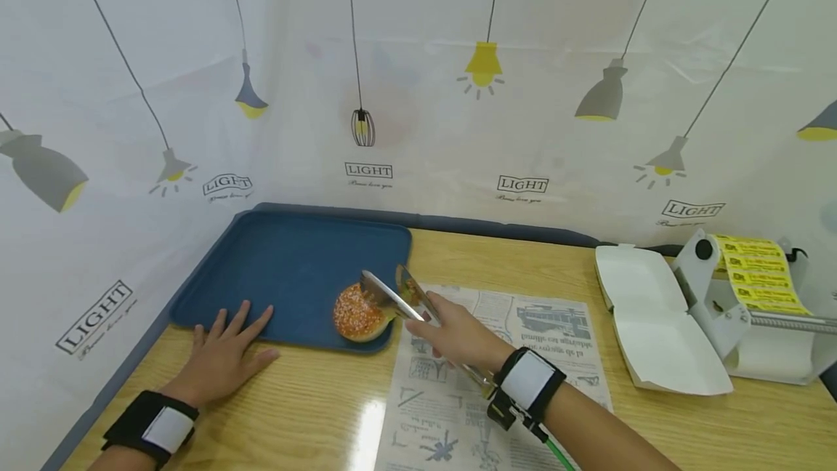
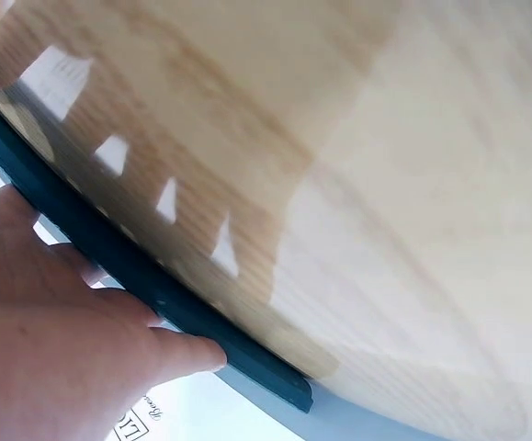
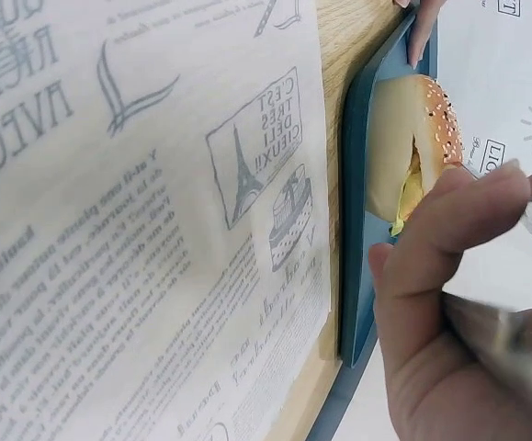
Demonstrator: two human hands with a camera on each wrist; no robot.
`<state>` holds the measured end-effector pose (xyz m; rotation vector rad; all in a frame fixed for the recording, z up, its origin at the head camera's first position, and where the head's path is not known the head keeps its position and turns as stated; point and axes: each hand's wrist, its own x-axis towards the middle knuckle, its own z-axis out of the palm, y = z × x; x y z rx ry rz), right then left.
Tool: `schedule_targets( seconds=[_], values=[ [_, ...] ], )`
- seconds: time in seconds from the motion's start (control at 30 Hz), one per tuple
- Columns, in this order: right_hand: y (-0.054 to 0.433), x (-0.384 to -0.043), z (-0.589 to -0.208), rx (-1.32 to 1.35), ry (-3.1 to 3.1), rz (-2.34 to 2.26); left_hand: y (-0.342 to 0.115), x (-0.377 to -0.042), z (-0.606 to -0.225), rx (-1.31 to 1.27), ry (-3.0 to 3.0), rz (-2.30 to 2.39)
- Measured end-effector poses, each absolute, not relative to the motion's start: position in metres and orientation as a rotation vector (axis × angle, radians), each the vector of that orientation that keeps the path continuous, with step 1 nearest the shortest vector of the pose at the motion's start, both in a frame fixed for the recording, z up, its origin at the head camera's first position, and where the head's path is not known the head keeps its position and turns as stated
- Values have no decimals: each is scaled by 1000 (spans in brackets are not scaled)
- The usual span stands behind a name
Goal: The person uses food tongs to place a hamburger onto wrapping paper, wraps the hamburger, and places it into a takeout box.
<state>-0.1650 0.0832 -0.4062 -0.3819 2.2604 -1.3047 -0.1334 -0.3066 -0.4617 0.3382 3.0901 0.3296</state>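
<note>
A sesame-topped burger point(image 1: 356, 317) sits in the near right corner of my blue tray point(image 1: 288, 246), lettuce showing at its right side, where the parted tips of the metal tongs point(image 1: 388, 295) in my right hand's point(image 1: 461, 333) grip point far left. My left hand point(image 1: 222, 355) rests, fingers straight and spread, on the tray's near rim toward the left corner. The paper point(image 1: 428, 384) beneath the tongs reads "C'EST TRES DELICIEUX!!"; "LIGHT" repeats across the backdrop point(image 1: 431, 129).
</note>
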Motion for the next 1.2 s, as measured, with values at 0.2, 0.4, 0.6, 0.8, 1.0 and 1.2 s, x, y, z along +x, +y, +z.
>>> schedule_targets(
  seconds=[0.2,0.4,0.6,0.8,1.0,1.2],
  values=[
    [79,-168,-407,-387,2250,-1299,-303,-132,-457,326,3064,311],
    [74,-169,-412,-381,2197,-1248,-304,-131,-457,323,3066,318],
    [70,-167,-416,-379,2180,-1232,-307,-132,-460,334,3066,306],
    [70,-169,-417,-372,2221,-1250,-306,-132,-461,343,3076,303],
    [72,-169,-416,-406,2224,-1285,-305,-132,-460,348,3080,285],
    [72,-169,-416,-421,2239,-1288,-305,-132,-459,349,3071,288]
  ],
)
